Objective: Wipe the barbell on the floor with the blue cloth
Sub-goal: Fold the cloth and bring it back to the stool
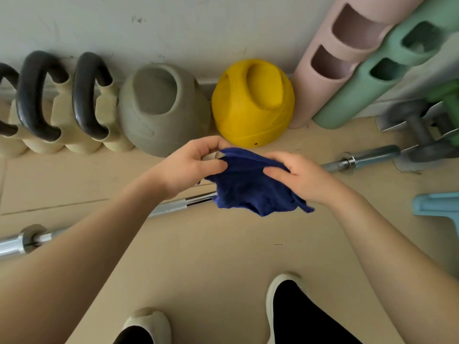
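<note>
This is a home gym or small fitness room, shown by exercise gear lined along a pale grey wall at the top of the frame. At upper left stand cream kettlebells with curved black handles, then a rounded grey soft kettlebell and a rounded yellow soft kettlebell, while pink and green foam rollers with cut-out holes lean at upper right. A long chrome steel barbell lies across the beige tiled floor, and a grey metal dumbbell sits at the right edge.
</note>
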